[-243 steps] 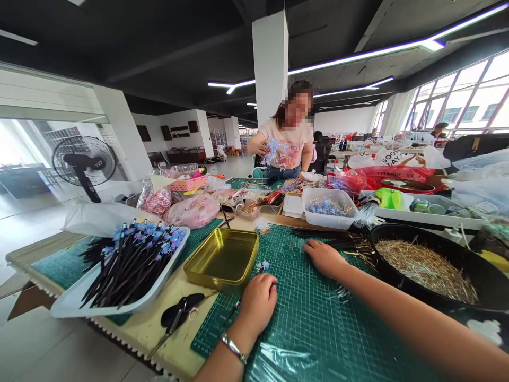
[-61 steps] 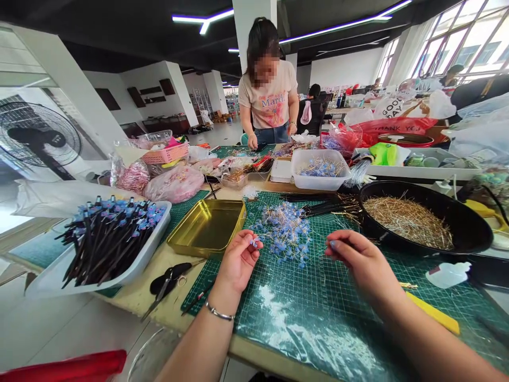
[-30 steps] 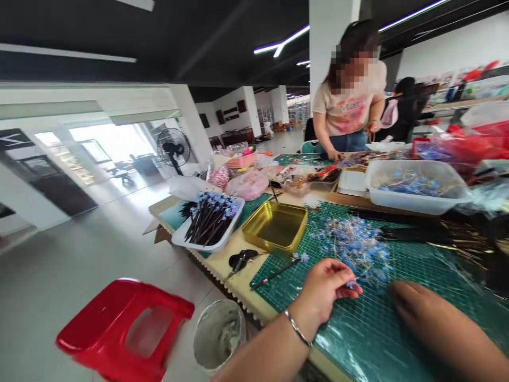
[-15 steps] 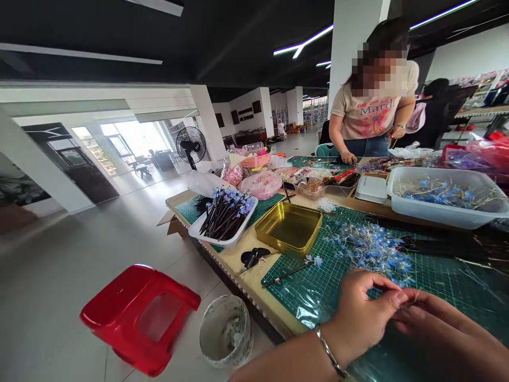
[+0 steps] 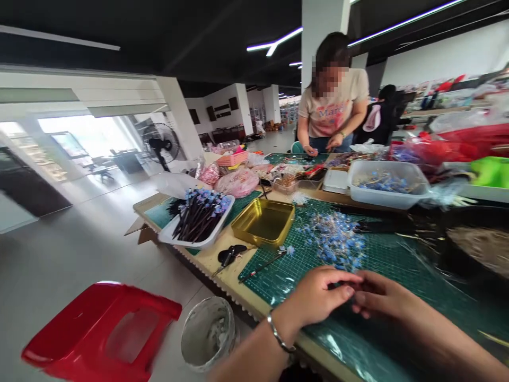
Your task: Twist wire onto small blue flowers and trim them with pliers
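Cutting mat (image 5: 384,254): green, ruled with pale grid lines | flower pile (image 5: 338,241): blue, flecked with gold | tin (image 5: 263,220): gold | stems (image 5: 199,223): black, tipped with blue and lilac | stool (image 5: 93,318): red | basket (image 5: 233,159): pink | T-shirt (image 5: 353,87): cream, printed with pink

Craft workshop | green cutting mat (image 5: 274,281) | blue flower pile (image 5: 338,241) | scissors (image 5: 227,258) | co-worker (image 5: 336,109) across bench (image 5: 214,253)
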The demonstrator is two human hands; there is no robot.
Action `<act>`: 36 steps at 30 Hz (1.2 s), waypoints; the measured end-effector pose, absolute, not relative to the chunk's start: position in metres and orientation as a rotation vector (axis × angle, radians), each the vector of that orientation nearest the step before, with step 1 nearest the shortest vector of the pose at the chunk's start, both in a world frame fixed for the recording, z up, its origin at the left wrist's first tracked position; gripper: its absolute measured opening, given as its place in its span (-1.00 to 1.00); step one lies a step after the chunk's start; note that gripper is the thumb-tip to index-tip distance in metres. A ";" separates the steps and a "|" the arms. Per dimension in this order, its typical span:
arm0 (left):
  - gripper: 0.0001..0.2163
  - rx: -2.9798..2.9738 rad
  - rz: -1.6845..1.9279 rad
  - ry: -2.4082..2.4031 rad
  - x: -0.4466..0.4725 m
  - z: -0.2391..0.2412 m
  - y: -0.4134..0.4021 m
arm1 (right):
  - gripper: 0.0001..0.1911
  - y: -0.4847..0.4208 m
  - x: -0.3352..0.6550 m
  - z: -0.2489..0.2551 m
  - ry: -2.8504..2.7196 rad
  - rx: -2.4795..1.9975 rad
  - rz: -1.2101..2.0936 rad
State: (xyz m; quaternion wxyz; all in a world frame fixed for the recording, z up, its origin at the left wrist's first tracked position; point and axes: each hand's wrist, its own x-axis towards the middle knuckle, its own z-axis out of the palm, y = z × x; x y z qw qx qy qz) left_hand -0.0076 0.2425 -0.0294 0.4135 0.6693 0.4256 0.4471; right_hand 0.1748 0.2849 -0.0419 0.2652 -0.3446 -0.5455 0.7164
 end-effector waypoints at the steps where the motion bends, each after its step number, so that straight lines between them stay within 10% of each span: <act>1: -0.78 1.667 1.111 1.070 -0.009 -0.031 0.241 | -0.70 0.282 0.174 -0.038 -1.455 -0.899 1.987; 14: -0.91 1.121 1.397 1.020 0.009 -0.041 0.234 | -0.68 0.270 0.169 -0.020 -1.392 -0.875 1.988; 27: -0.87 0.962 1.731 1.240 0.007 -0.014 0.236 | -0.88 0.274 0.205 -0.002 -2.196 -1.323 0.860; 36: -0.88 2.020 0.961 1.523 0.072 -0.023 0.228 | -0.80 0.251 0.235 -0.007 -2.367 -1.366 0.588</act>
